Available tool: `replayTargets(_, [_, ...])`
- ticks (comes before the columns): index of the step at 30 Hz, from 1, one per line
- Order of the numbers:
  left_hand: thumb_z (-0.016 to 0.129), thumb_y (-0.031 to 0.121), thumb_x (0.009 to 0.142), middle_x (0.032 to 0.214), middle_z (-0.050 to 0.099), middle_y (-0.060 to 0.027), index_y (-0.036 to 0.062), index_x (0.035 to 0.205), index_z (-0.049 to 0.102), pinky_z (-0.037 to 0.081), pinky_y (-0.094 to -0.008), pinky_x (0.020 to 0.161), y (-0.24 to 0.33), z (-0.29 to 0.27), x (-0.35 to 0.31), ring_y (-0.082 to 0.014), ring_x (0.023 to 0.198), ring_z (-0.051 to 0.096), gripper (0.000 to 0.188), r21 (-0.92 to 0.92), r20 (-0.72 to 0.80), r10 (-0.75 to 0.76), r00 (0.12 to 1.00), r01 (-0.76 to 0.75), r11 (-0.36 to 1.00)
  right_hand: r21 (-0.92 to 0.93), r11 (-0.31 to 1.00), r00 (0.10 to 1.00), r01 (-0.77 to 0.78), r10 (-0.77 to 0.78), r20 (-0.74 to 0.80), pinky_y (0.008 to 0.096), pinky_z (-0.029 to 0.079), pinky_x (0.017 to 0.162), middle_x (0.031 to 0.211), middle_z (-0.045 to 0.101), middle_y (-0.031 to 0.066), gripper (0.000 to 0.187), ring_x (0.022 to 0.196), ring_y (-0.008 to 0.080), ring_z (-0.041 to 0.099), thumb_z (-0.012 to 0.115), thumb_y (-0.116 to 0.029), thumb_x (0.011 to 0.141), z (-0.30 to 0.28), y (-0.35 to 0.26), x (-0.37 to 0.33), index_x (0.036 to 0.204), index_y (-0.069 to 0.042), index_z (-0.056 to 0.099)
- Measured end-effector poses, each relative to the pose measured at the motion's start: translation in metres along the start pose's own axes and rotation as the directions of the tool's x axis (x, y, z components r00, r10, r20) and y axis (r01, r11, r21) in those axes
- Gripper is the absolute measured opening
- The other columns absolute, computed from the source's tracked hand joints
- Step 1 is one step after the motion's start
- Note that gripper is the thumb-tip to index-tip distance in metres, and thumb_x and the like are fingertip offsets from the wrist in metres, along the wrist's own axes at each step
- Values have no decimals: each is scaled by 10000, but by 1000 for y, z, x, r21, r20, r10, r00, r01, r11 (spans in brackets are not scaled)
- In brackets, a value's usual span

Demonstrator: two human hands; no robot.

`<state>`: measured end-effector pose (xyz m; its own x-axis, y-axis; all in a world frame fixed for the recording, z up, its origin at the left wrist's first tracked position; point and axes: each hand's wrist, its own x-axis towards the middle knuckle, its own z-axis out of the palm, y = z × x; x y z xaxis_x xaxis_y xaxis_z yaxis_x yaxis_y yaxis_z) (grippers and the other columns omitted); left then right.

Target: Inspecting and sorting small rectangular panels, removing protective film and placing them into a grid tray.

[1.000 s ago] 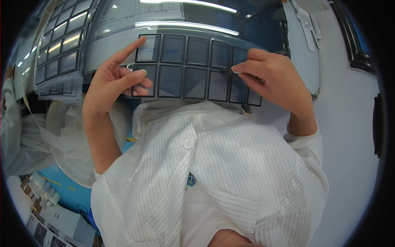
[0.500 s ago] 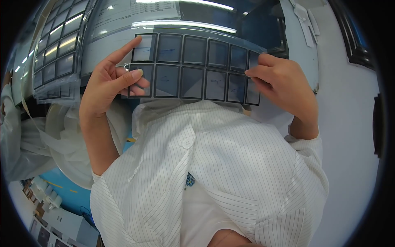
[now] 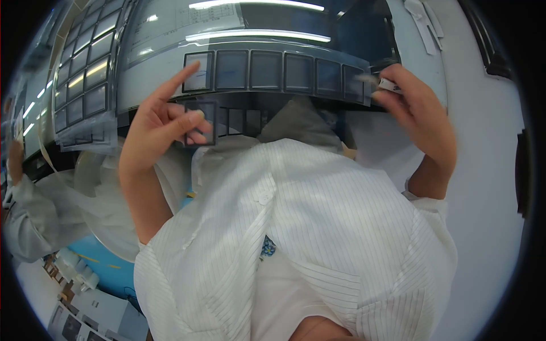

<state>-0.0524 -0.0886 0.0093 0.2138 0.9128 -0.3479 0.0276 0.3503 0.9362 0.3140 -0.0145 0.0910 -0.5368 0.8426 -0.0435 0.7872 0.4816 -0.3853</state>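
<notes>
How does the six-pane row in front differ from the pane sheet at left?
The front row runs as one line; the left sheet is a grid several panes deep.
The left hand overlaps the row's end pane; no hand covers the sheet.
The sheet's panes catch yellowish glare; the row's look mostly blue-grey.
Both have dark-framed rectangular panes.

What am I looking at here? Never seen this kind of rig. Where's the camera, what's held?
No robot: a person works bare-handed. A fisheye camera worn on the head looks down, so straight edges bend. On the glossy worktop lies a row of six black-framed, see-through rectangular panels, with more framed panels at left. The left hand holds another black-framed rectangular panel below the row. The right hand pinches a small white object, kind unclear.
</notes>
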Motion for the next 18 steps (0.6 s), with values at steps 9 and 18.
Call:
replayTargets(9, [693,10,787,711,684,-100,-17,1184,607,496,-218,558,67,26,-40,-117,594,653,407,385,414,224,883,-392,835,664,726,967,176,-255,23,188,439,587,1073,668,33,431,791,105,587,803,-102,729,74,-20,11,1139,-92,668])
replayTargets(18, [676,14,795,786,697,-126,-30,1086,626,492,-231,528,68,-18,-56,-139,600,647,298,294,135,587,798,-598,745,424,890,879,167,-329,344,233,459,597,870,698,41,344,685,119,602,825,-153,694,59,-7,6,995,-49,695])
